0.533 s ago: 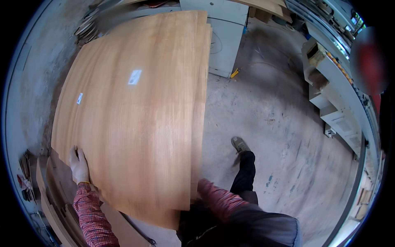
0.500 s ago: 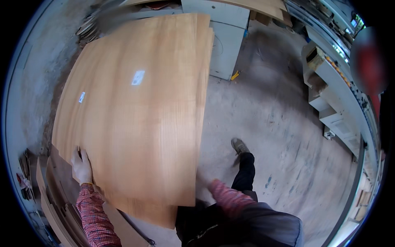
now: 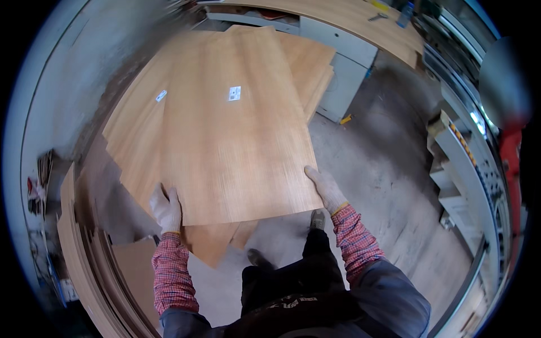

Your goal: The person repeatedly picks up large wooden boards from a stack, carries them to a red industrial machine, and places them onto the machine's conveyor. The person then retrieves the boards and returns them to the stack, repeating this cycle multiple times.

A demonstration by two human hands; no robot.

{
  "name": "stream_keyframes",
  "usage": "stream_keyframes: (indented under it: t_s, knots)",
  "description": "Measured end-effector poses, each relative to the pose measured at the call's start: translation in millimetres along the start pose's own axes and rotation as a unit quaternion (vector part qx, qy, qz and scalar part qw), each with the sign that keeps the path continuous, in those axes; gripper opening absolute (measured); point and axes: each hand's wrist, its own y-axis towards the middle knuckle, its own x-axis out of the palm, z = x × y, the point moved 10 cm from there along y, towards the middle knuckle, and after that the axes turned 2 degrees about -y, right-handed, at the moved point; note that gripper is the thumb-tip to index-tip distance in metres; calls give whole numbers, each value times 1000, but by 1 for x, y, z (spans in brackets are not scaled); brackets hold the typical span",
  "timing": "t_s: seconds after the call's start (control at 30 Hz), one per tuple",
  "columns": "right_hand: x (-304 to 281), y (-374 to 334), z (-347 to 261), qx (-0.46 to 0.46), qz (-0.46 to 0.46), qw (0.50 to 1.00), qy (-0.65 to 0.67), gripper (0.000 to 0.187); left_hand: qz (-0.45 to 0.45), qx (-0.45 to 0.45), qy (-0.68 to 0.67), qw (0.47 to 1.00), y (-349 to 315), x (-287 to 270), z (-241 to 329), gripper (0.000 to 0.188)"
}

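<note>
A large light-brown wood-grain panel (image 3: 242,152) with a small white label (image 3: 234,93) lies in front of me, turned at an angle over other panels of the same colour (image 3: 135,135). My left hand (image 3: 167,210), in a pale glove, grips its near left edge, thumb on top. Across from it, my gloved right hand (image 3: 326,188) holds the near right edge, also with the thumb above. The fingers of both hands are mostly hidden under the panel. Its near edge looks raised over the panels below, whose corners stick out on several sides.
A white cabinet (image 3: 337,84) stands beyond the panels, under a long wood-coloured worktop (image 3: 338,19). Boards (image 3: 84,265) lean at the lower left. White cabinet parts (image 3: 459,191) stand at the right. A small yellow tool (image 3: 345,119) lies on the floor beside the cabinet.
My right hand has come up from beside my body to the panel's right edge. The top panel has turned out of line with those below. I have shifted, and both feet now show.
</note>
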Motion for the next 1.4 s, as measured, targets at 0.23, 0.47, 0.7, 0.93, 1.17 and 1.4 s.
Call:
stream_keyframes:
  t_s: [0.23, 0.47, 0.7, 0.93, 1.17, 1.4]
  knots:
    - [-30, 24, 39, 10, -13, 990, -143, 67, 48, -35, 1, 998, -40, -16, 4, 55]
    - [-128, -71, -13, 24, -170, 957, -235, 65, -74, -135, -61, 986, -225, -49, 55, 55]
    - [-181, 24, -80, -2, 2, 965, -263, 68, -257, -481, -501, 672, -353, 24, 67, 57]
    - [-177, -57, -120, -72, 91, 919, -377, 60, -272, -408, -666, 562, -347, 50, 79, 63]
    - [-217, -201, -160, -155, 264, 885, -352, 50, -301, -318, -653, 617, -285, 15, 109, 50]
    - [-362, -315, -106, -124, 465, 839, -254, 48, -440, -182, -540, 695, -228, 12, 266, 51]
